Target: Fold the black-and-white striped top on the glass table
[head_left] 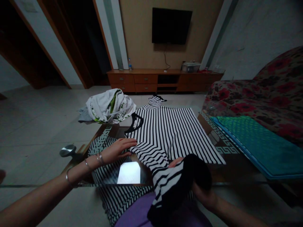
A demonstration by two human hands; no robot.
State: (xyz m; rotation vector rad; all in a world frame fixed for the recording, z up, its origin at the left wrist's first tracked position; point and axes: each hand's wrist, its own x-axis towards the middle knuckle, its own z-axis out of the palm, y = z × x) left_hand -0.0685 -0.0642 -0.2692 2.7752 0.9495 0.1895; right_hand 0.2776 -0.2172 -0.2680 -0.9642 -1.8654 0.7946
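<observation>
one black-and-white striped cotton garment (170, 132) spread flat on glass-topped desk (222, 138), near end hanging off toward the lap. left hand (117, 150) laid palm down on garment's left edge, fingers (129, 143) open and stretched flat, gripping nothing. three thin silver bangles (100, 158) along that wrist and forearm. right hand (202, 190) low at near edge, fingers closed on bunched striped-and-black end of same garment, mostly hidden by cloth. one heap of white and green clothes (109, 107) beyond far left corner. one teal folded cloth (255, 148) on the right, beside one red-flowered sofa (272, 91). one black wall television (171, 25) above one long wooden cabinet (163, 78).
</observation>
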